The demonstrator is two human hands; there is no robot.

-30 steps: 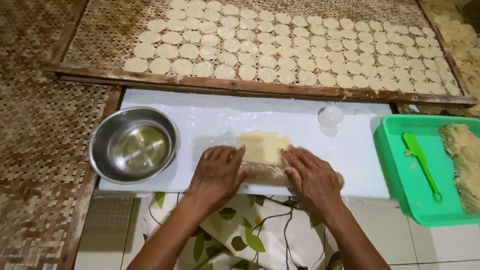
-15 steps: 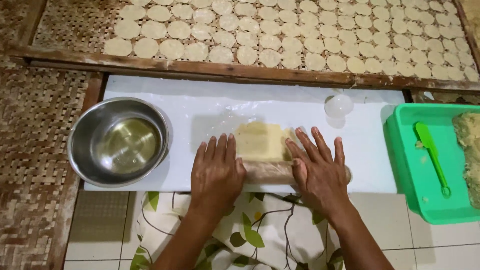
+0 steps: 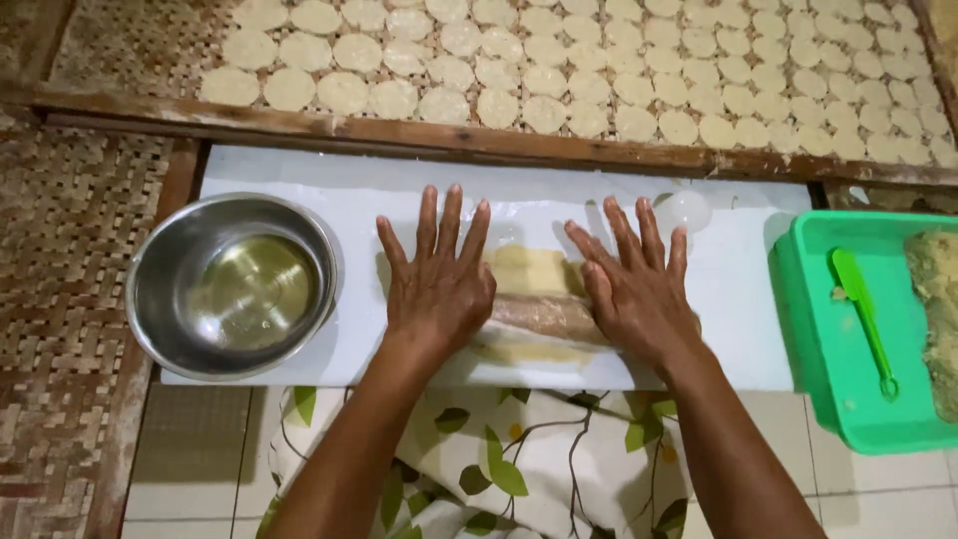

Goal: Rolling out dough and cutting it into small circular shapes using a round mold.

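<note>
— Hands first: how do they lie?

— Both flat, palms down, fingers spread. The left hand and right hand press side by side on a wooden rolling pin, one at each end, gripping nothing — fingers straight, not curled.

— And under the pin?

— A pale yellow dough sheet, flattened on the white board; it shows between the two hands, beyond the pin, with a thin edge on the near side too.

— What sits beside it?

— On the board's left end, a steel bowl holding a little clear liquid, just beside the left hand. To the right, off the board, a green plastic tray with a green spatula lying in it and a lump of dough at its far side.

— Beyond the board?

— A woven bamboo rack with a wooden frame, covered in rows of round dough discs. Near the person, a leaf-print cloth.
</note>
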